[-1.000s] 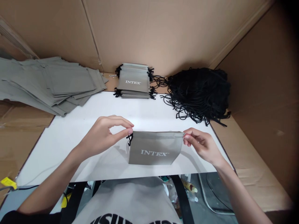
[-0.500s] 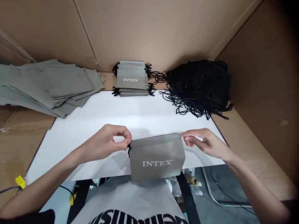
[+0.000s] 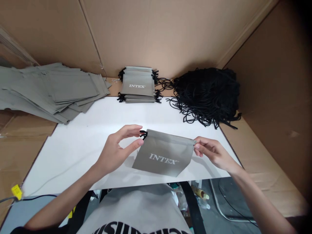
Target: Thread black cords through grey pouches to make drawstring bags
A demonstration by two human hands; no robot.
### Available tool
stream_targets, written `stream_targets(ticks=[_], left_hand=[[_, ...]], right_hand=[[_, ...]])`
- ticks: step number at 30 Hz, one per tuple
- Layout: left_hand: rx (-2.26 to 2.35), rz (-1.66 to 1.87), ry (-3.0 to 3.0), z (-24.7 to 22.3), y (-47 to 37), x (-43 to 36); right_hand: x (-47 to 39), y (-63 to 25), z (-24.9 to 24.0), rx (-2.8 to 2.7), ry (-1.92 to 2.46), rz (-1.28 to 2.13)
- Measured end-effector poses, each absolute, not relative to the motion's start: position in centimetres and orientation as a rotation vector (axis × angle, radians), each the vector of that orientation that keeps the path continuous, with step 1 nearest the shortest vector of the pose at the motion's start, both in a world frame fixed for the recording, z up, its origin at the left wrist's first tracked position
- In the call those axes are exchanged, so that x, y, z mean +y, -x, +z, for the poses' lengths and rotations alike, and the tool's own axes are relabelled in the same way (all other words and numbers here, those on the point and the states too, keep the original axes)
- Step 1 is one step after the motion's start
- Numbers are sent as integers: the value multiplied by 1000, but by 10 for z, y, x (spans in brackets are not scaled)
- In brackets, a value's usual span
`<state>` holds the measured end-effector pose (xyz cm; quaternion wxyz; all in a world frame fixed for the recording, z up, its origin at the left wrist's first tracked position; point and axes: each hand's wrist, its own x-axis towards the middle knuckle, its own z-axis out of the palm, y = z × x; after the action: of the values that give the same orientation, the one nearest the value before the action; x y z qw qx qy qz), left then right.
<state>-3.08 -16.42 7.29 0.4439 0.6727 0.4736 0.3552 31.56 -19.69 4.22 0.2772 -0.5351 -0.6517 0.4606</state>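
A grey drawstring bag (image 3: 163, 152) printed INTEX hangs tilted over the front of the white table, its left top corner raised. My right hand (image 3: 213, 151) pinches its top right corner. At the top left corner a knotted black cord (image 3: 143, 134) sticks out. Around that cord, my left hand (image 3: 119, 148) has thumb and fingers apart, with the fingertips close to the knot; whether they touch it is unclear.
Flat grey bags (image 3: 73, 87) lie piled at the back left. Finished-looking INTEX bags with black cords (image 3: 138, 85) are stacked at the back middle. A heap of black cords (image 3: 207, 94) sits back right. Cardboard walls (image 3: 156, 35) enclose the white table (image 3: 97, 120).
My left hand has opened from its pinch at the bag's left corner. The bag has tilted, its left corner now higher, and its lower edge has risen off the lap onto the table side.
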Motion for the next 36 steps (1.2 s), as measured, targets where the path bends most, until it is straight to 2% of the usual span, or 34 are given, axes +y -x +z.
stream_targets(ticks=[8,15,26,31,36], left_hand=[[1357,1143,-1703,62,12,-173],[1447,1165,-1876,62,19,-176],[1248,935,-1847,67,28,-173],[1086,998,-1944,80,28,-156],[1092,665,-2016,101,28,-145]], right_hand=[[-198,-310,37,-1640,1424,1291],[-200,-310,34,-1604,1450,1276],[-206,-313,26,-1568,1490,1266],[-209,-314,26,-1618,1506,1241],[-213,-312,36,-1730,1523,1116]])
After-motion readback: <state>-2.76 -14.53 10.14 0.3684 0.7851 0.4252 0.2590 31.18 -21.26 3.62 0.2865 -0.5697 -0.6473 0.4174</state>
